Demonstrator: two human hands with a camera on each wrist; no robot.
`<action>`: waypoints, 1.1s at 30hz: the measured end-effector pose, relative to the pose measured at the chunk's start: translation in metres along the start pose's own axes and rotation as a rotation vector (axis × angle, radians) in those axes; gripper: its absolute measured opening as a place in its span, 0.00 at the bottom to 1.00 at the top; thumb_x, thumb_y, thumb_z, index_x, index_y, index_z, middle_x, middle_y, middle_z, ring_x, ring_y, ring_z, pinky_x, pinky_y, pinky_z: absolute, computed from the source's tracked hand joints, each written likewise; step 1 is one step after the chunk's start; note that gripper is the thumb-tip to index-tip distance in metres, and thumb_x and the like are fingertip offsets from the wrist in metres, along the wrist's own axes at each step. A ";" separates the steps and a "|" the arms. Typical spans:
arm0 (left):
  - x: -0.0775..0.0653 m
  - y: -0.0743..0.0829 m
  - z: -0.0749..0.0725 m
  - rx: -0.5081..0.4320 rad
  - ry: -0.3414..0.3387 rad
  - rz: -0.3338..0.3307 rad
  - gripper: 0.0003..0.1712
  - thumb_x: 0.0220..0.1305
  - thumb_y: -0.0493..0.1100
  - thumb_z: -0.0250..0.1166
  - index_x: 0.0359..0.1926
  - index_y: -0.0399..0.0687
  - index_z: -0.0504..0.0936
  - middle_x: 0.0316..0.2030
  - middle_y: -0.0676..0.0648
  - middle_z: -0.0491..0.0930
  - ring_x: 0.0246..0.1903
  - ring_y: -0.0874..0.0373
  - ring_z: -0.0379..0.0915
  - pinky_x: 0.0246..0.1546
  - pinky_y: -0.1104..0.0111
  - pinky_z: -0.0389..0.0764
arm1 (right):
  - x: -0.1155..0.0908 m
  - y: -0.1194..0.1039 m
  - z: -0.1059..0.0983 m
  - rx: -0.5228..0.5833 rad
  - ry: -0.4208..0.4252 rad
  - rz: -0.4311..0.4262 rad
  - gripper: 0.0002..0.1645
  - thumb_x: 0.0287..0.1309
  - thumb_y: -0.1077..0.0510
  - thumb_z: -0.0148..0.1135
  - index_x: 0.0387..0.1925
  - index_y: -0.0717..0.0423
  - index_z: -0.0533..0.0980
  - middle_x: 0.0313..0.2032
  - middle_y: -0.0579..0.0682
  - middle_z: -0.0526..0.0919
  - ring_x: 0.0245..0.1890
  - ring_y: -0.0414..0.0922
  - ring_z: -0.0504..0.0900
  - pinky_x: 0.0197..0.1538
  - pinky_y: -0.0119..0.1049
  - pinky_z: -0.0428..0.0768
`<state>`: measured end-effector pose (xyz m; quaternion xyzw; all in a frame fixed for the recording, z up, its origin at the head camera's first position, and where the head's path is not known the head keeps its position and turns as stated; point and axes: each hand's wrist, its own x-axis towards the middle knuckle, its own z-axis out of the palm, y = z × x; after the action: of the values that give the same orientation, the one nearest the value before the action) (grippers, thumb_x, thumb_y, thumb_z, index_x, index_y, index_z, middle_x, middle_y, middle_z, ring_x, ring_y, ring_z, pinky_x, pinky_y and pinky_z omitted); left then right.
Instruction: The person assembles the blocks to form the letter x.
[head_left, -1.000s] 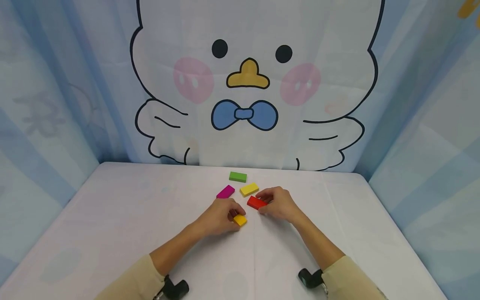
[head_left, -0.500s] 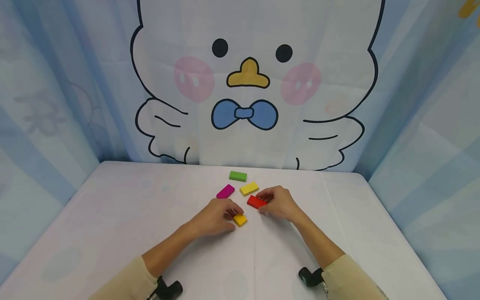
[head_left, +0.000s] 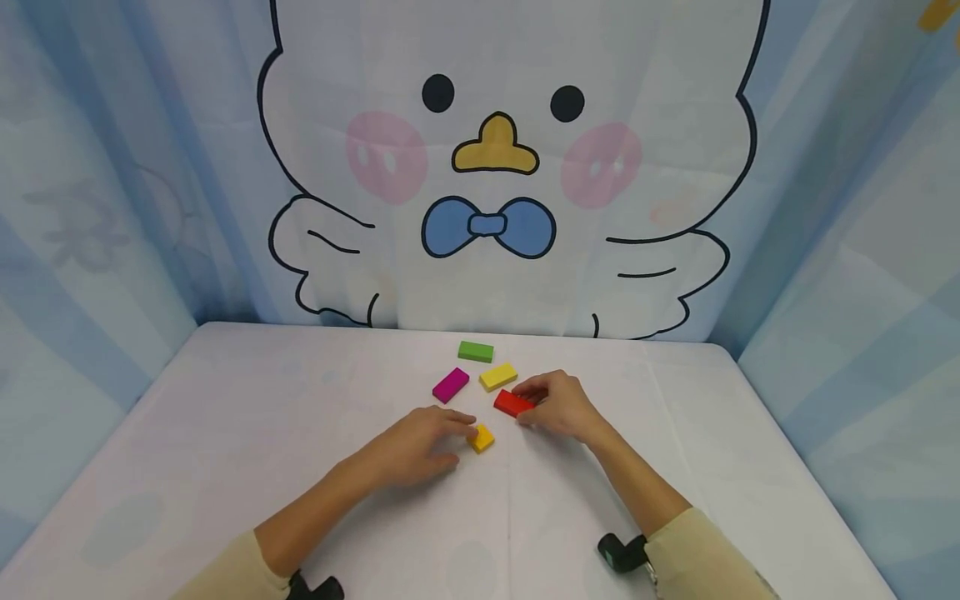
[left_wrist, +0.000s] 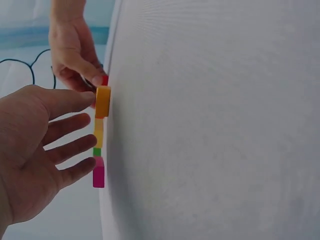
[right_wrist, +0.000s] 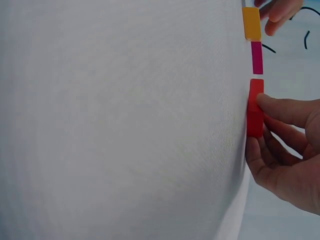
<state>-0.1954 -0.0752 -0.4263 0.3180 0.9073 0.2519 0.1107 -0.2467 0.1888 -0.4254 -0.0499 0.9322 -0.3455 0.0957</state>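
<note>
My left hand (head_left: 412, 446) has its fingers loosely spread at the left side of an orange-yellow block (head_left: 482, 439). A fingertip overlaps that block's left end in the head view; whether it touches, I cannot tell. A red block (head_left: 512, 403) lies on the table, and my right hand (head_left: 558, 407) pinches it at its right side. In the right wrist view the thumb is on one face of the red block (right_wrist: 255, 107) and fingers are at its lower end. A magenta block (head_left: 451, 385) and a yellow block (head_left: 498, 377) lie flat just behind the hands.
Farther back lies a green block (head_left: 476, 352). All the blocks are on a white-covered table (head_left: 225, 433). A cloth backdrop (head_left: 495, 292) with a cartoon bird rises behind the table's far edge, and curtains (head_left: 97, 208) hang at both sides.
My left hand has let go of the orange-yellow block and drawn back to the left, its fingers opening out. The block stays in place. My right hand keeps its hold on the red block.
</note>
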 end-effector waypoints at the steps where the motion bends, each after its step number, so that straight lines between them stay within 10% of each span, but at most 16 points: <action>1: -0.001 0.000 0.000 0.014 -0.013 0.008 0.25 0.67 0.41 0.71 0.65 0.54 0.83 0.69 0.51 0.77 0.69 0.47 0.71 0.68 0.49 0.76 | 0.000 0.000 0.000 0.000 0.000 -0.001 0.22 0.55 0.60 0.78 0.53 0.50 0.87 0.43 0.47 0.86 0.46 0.46 0.79 0.53 0.41 0.84; 33: -0.020 0.001 0.000 0.194 -0.246 0.031 0.45 0.70 0.56 0.69 0.82 0.64 0.59 0.83 0.58 0.50 0.81 0.48 0.52 0.77 0.39 0.57 | -0.012 -0.004 -0.001 -0.019 0.020 0.003 0.22 0.53 0.61 0.79 0.52 0.50 0.87 0.41 0.47 0.86 0.45 0.45 0.80 0.50 0.40 0.85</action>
<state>-0.1795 -0.0870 -0.4243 0.3695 0.9020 0.1237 0.1860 -0.2355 0.1881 -0.4207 -0.0460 0.9365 -0.3367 0.0863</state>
